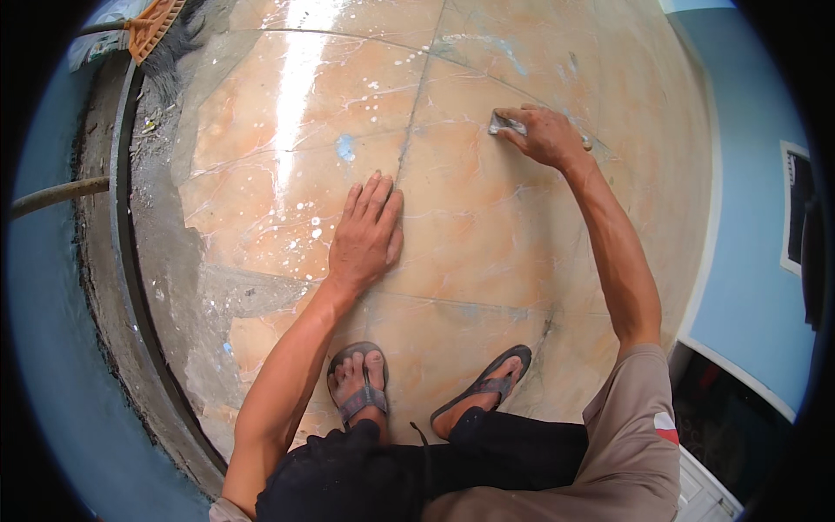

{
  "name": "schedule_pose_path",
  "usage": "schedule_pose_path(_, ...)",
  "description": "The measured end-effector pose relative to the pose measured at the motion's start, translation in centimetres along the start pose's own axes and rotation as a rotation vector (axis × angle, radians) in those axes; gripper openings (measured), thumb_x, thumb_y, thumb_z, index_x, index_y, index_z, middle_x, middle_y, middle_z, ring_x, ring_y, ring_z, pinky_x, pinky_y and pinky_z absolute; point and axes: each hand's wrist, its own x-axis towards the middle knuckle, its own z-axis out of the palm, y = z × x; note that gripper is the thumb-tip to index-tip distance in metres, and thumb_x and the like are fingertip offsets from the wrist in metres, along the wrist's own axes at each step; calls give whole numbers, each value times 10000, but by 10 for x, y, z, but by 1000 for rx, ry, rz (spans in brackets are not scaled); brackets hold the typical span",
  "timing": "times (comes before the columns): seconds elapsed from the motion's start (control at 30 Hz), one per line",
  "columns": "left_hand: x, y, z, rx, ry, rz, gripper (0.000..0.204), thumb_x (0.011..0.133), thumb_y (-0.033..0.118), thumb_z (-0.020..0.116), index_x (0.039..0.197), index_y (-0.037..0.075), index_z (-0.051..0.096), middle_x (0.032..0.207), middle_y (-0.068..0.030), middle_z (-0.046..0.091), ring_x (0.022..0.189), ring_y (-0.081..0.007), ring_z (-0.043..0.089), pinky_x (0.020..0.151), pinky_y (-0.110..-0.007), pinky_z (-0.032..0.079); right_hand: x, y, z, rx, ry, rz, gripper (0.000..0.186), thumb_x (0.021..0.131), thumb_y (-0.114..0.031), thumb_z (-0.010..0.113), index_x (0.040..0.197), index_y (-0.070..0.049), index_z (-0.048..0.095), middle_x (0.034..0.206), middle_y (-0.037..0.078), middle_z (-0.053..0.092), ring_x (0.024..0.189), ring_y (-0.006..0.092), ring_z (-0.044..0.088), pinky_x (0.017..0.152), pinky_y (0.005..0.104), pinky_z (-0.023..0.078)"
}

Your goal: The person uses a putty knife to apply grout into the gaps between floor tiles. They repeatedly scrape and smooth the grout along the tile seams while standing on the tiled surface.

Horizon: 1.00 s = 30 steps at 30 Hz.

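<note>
My left hand (366,233) lies flat on the tiled floor (461,209), fingers stretched out, beside a grout line and a patch of white paint spots. Farther out to the right, my right hand (546,137) is closed around a scraper (506,124). Its greyish metal blade points left, low against the tiles, while the end of its handle shows behind the wrist. Most of the tool's grip is hidden under my fingers. A pale blue paint smear (345,147) marks the tile between the two hands, nearer the left one.
Both sandaled feet (358,383) stand on the tiles below my hands. Along the left run rough grey cement (161,252) and a dark raised edge (122,183). An orange broom (155,30) lies at the far left. A light blue wall (757,217) borders the right.
</note>
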Motion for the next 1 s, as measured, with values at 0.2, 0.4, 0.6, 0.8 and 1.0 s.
schedule_pose_path(0.2,3,4,2,24,15,-6,462,907,107,677,1353,3,616,1538,-209,532,1501,-366,457,1271,-530,339,-41,79,17,-3,53,95,362,981,-386,699,1295,-217,762,1186,143,774,1132,363,711,970,475,560)
schedule_pose_path(0.4,3,3,4,3,-9,6,515,885,96,694,1382,5,592,1545,-207,517,1518,-379,431,1287,-537,310,16,8,0,0,44,11,367,993,-404,671,1296,-220,762,1144,177,772,1093,389,715,923,502,571)
schedule_pose_path(0.6,1,2,3,12,7,-6,499,895,99,687,1377,2,598,1537,-211,528,1511,-376,443,1282,-538,318,-17,61,12,-27,43,19,374,991,-400,665,1317,-239,754,1123,194,769,1067,409,717,892,521,579)
schedule_pose_path(0.8,6,5,2,35,-9,21,468,906,104,682,1357,0,612,1527,-213,539,1499,-371,461,1273,-541,332,40,-22,1,25,85,-70,373,999,-407,654,1322,-246,749,1134,189,763,1064,398,724,897,530,579)
schedule_pose_path(1.0,0,2,4,0,-1,-13,507,896,102,694,1384,7,595,1546,-208,517,1511,-382,438,1285,-548,308,10,47,16,-13,127,-61,392,1002,-423,634,1332,-241,741,1104,184,774,1036,399,732,897,519,584)
